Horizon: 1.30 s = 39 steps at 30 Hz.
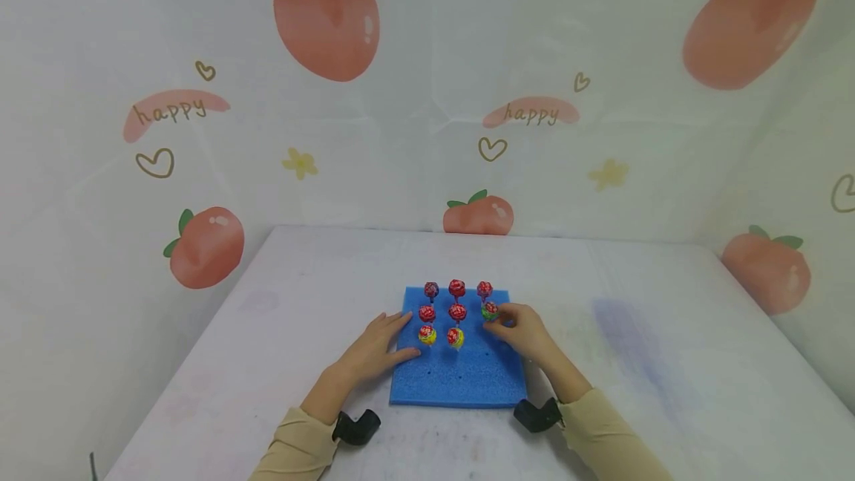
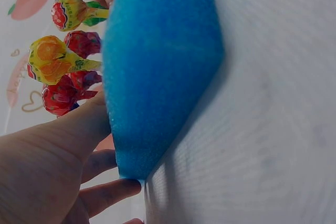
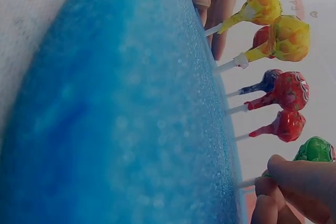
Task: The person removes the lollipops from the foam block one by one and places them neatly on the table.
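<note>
A blue foam board [image 1: 461,384] lies on the table with several wrapped lollipops standing upright in it by their sticks. My right hand [image 1: 524,331] pinches the green lollipop [image 3: 315,149] just below its wrapped head, at the right end of the middle row; its stick meets the foam in the right wrist view. My left hand [image 1: 375,347] rests on the board's left edge, fingers spread, thumb on top. Nearest to that thumb is a yellow lollipop [image 1: 427,335], with another yellow lollipop [image 1: 456,338] beside it. Red lollipops [image 1: 457,312] stand behind them, and a dark one [image 1: 431,289] at the back left.
The white table [image 1: 300,303] surrounds the board and ends at a fruit-print backdrop [image 1: 401,132]. Small holes show in the front part of the foam. Black wrist mounts [image 1: 357,427] sit at both sleeves, close to the board's front corners.
</note>
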{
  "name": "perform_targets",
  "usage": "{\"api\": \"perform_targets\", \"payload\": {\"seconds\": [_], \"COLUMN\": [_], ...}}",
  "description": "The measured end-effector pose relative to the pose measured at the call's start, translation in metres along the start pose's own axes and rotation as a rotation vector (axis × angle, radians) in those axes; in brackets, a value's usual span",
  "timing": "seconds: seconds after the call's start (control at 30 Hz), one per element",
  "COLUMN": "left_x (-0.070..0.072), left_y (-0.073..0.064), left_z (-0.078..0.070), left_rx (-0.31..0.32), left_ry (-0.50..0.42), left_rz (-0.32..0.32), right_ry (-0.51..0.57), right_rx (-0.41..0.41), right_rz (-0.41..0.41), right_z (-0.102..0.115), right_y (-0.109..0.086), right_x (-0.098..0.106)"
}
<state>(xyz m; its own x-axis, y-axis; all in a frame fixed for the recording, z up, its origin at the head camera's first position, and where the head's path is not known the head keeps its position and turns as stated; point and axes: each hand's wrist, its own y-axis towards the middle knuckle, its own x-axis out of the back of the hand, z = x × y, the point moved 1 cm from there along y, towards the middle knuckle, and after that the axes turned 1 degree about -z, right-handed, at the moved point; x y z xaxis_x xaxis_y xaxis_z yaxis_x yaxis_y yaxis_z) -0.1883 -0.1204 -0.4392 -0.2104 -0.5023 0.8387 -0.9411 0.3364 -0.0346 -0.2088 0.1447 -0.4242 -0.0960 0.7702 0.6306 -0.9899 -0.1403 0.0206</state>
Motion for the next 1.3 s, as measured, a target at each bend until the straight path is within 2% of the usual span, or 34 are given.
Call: {"api": "perform_targets", "payload": {"seconds": [0.33,0.7,1.0,1.3], "left_x": [0.001,0.002,0.001,0.001], "left_y": [-0.001,-0.002,-0.001,-0.001], "left_z": [-0.001,-0.003,-0.001,-0.001], "left_rx": [0.003,-0.002,-0.009,-0.01], "left_ry": [-0.013,-0.016,-0.012,-0.017], "left_rz": [0.003,0.004,-0.002,-0.002], "right_ry": [-0.004,-0.008,0.006,0.009], "right_rx": [0.009,-0.02,0.032,0.03], "right_rz": [-0.011,-0.012,-0.027,-0.025], "right_z": [0.001,0.001,0.009,0.015], "right_y": [0.0,0.0,-0.002,-0.004], "right_x": [0.0,-0.001,0.007,0.012]}}
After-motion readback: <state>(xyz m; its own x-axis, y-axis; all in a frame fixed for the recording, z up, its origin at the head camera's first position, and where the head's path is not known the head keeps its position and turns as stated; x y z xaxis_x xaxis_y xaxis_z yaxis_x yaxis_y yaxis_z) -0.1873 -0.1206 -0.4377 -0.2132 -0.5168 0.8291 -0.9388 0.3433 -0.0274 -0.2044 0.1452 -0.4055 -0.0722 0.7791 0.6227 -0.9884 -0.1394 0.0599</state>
